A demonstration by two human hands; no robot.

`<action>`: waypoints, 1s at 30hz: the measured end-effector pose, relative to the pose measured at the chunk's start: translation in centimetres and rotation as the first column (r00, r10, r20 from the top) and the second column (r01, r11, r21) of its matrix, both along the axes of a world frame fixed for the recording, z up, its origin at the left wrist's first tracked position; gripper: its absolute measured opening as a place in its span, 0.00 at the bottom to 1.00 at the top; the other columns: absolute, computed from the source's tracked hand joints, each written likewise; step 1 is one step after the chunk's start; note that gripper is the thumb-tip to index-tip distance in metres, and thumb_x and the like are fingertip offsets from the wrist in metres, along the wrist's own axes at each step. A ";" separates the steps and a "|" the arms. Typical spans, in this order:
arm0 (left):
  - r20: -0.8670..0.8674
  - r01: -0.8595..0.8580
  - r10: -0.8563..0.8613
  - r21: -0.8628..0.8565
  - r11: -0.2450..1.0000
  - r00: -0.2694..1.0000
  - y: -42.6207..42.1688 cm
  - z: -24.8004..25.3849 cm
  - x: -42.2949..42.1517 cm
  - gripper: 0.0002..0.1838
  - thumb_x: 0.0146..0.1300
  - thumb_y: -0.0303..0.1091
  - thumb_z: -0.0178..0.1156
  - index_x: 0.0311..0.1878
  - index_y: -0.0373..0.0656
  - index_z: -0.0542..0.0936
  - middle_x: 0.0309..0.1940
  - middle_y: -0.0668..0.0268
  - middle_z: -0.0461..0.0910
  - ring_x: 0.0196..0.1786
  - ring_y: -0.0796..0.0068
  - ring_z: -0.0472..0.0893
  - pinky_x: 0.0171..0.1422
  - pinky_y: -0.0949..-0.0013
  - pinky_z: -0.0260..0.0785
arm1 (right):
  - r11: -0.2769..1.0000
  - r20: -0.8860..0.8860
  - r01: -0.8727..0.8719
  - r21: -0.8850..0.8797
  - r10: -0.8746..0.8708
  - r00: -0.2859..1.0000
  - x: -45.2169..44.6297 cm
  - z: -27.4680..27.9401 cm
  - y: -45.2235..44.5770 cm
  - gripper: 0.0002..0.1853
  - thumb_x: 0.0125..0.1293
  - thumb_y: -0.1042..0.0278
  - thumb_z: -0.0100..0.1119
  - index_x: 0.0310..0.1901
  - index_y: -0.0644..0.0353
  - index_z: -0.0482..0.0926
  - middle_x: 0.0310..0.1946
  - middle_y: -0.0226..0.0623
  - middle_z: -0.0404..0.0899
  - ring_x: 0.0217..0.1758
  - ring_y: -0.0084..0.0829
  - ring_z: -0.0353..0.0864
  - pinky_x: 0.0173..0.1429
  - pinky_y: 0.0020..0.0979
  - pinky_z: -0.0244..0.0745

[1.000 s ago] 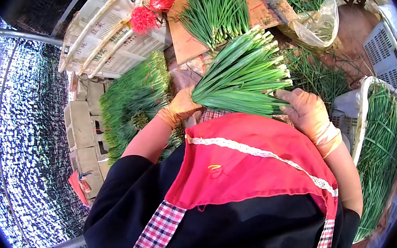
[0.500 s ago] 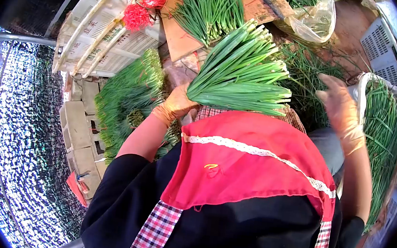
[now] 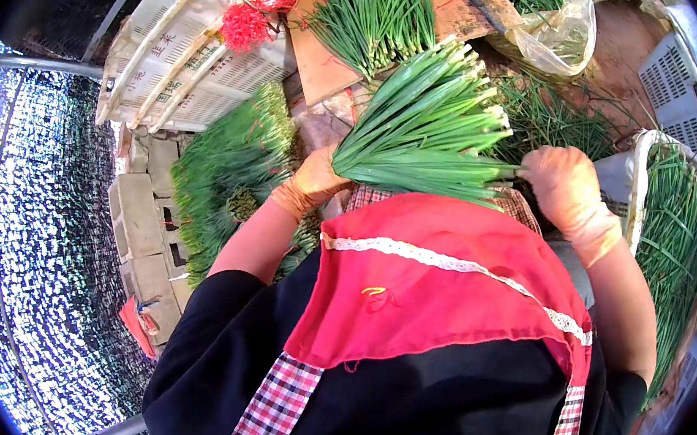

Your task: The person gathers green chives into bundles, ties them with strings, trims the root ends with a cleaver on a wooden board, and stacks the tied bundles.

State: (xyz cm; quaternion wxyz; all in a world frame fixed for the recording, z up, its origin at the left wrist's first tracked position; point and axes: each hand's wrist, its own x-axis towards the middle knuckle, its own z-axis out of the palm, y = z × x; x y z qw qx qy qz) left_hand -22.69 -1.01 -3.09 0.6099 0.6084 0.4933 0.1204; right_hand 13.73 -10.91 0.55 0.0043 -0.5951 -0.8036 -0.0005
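Note:
My left hand (image 3: pixel 319 178), in an orange glove, is wrapped round the leafy end of a fanned bunch of green chives (image 3: pixel 426 124). The pale stem ends of the bunch point up and to the right. At the right edge of the bunch, my right hand (image 3: pixel 562 182), gloved too, is closed in a pinch on a thin stalk at its lower stems. Beyond the held bunch, another pile of chives (image 3: pixel 375 18) lies on a brown board (image 3: pixel 320 68).
Stacked chive bundles (image 3: pixel 239 164) stand at the left beside white crates (image 3: pixel 200 57) and red string (image 3: pixel 244 26). Loose stalks (image 3: pixel 546 115) lie behind my right hand. A lined crate of chives (image 3: pixel 675 243) is at the right, a plastic bag (image 3: pixel 562 40) at the back.
My right hand moved away from the bunch to the right with its fingers apart, then came back and closed on a stalk. My left hand still holds the bunch in nearly the same place.

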 end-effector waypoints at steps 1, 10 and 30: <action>-0.020 0.027 -0.027 0.032 0.999 0.999 0.0 0.3 0.2 0.20 0.55 0.34 0.64 0.50 0.36 0.76 0.45 0.64 0.81 0.45 0.77 0.77 0.53 0.72 0.69 | 0.999 -0.067 -0.010 0.038 0.013 0.998 0.6 0.0 -0.2 0.07 0.57 0.61 0.56 0.27 0.54 0.76 0.23 0.36 0.76 0.28 0.39 0.78 0.32 0.38 0.73; -0.107 0.103 -0.092 0.099 0.990 0.990 -0.1 1.6 0.8 0.20 0.55 0.35 0.65 0.50 0.36 0.77 0.43 0.64 0.82 0.45 0.75 0.78 0.52 0.71 0.70 | 0.812 -0.183 0.522 -0.260 -0.573 0.799 9.6 -2.1 -2.3 0.23 0.58 0.64 0.61 0.57 0.56 0.73 0.47 0.48 0.78 0.53 0.41 0.77 0.54 0.35 0.72; -0.082 0.078 -0.073 0.056 0.995 0.994 0.1 0.8 0.8 0.17 0.55 0.32 0.66 0.47 0.37 0.77 0.37 0.68 0.82 0.37 0.80 0.77 0.43 0.74 0.71 | 0.974 -0.797 0.226 -0.025 -0.156 0.583 1.2 0.4 1.6 0.20 0.53 0.68 0.67 0.48 0.64 0.79 0.53 0.42 0.75 0.57 0.39 0.74 0.64 0.32 0.64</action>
